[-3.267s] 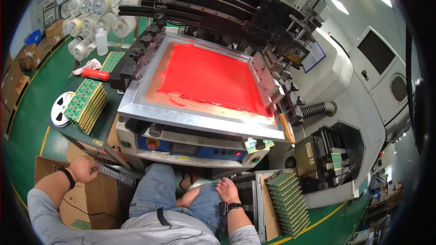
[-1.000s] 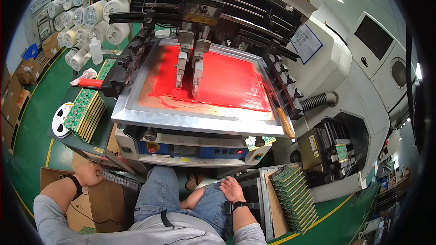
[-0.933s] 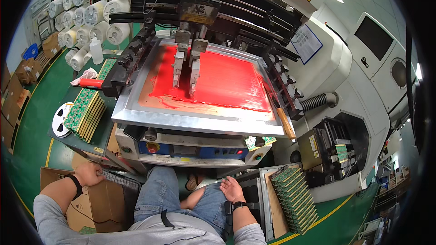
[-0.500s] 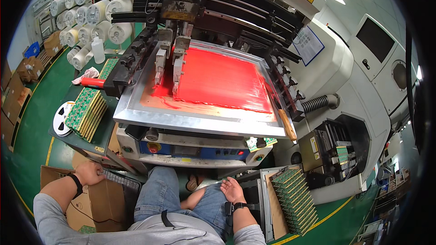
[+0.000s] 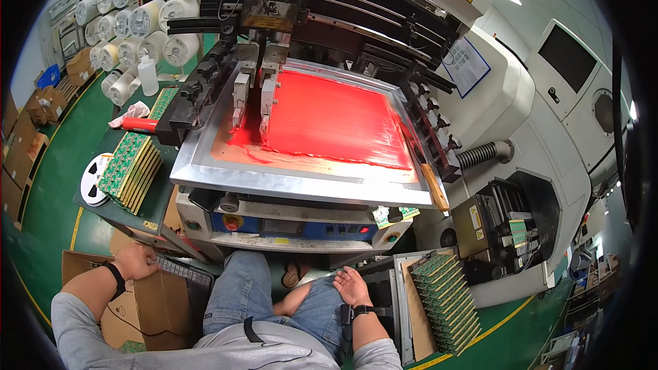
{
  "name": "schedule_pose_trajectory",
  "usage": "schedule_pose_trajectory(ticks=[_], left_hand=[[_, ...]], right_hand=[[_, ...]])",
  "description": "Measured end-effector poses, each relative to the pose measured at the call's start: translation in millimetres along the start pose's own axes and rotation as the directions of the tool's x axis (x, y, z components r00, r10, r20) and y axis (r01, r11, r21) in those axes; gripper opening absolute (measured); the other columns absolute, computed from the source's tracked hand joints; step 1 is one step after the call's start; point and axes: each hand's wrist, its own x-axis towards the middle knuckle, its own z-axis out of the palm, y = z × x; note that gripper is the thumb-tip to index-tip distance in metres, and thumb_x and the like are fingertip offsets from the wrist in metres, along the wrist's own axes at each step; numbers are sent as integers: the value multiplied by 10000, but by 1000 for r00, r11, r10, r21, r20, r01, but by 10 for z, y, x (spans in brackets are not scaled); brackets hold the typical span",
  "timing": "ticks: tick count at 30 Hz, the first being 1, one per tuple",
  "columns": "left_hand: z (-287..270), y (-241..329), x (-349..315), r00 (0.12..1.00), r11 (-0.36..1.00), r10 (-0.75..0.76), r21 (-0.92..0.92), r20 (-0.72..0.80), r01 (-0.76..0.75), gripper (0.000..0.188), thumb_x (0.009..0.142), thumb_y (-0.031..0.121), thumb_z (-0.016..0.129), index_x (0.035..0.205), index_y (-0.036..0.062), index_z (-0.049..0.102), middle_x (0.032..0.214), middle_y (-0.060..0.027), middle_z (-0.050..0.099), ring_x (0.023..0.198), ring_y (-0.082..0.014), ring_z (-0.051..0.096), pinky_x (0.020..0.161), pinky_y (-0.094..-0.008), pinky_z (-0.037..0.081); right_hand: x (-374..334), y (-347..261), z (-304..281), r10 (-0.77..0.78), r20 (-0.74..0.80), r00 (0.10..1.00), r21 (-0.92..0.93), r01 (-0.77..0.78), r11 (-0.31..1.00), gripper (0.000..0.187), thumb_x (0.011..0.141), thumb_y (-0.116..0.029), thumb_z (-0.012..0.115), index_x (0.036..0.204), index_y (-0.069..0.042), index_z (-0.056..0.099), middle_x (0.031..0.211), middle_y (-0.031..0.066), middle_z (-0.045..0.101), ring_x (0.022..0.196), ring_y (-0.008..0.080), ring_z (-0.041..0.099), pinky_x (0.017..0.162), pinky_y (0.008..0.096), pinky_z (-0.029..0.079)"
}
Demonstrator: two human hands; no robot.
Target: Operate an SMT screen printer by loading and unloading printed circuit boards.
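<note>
I sit in front of a screen printing machine whose metal-framed screen [image 5: 295, 179] is covered in red ink [image 5: 336, 120]. The squeegee head [image 5: 252, 89] stands over the left side of the screen. My left hand [image 5: 136, 260] rests on a dark tray edge [image 5: 179, 274] beside a cardboard box [image 5: 147, 308], with the fingers curled down. My right hand [image 5: 351, 286] lies flat on my right knee and holds nothing. Both wrists wear black bands.
Green circuit boards are stacked on the left table [image 5: 129, 164] and in a rack at the lower right [image 5: 449, 298]. White rolls [image 5: 147, 17] line the far left. A blue control panel [image 5: 295, 225] with buttons faces me. A white reel [image 5: 92, 178] lies left.
The squeegee head has travelled from the middle of the screen to its left side. My hands have stayed where they were.
</note>
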Motion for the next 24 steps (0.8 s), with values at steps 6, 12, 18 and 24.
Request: schedule_pose_trajectory(ticks=[6,12,18,24], left_hand=[[-13,15,9,1000,999,-4,38,14,3,424,815,542,695,925,140,776,872,-122,757,865,-332,724,802,-446,576],[5,6,23,1000,1000,-5,16,13,5,423,810,540,700,925,141,779,862,-124,755,856,-332,724,798,-444,578],[22,2,23,1000,1000,2,-11,-12,-2,406,798,524,713,902,137,780,853,-126,753,848,-333,723,788,-444,577],[101,-42,56,1000,1000,6,-7,-28,-6,396,792,516,720,888,136,778,851,-127,752,845,-333,723,783,-446,575]], right_hand=[[1,5,7,-3,-3,1000,0,3,1000,243,1007,-236,619,1209,-103,595,1070,134,683,937,297,659,851,451,559],[4,-5,10,-3,-16,1000,2,3,1000,238,1007,-235,616,1208,-109,596,1068,131,683,940,296,658,856,455,558],[5,0,-1,-2,-20,1000,-6,2,1000,228,1002,-230,618,1202,-120,602,1053,121,686,952,291,655,865,460,556],[41,14,-19,-5,-13,1000,8,5,1000,224,1013,-238,613,1196,-109,606,1063,133,692,931,295,666,847,454,566]])
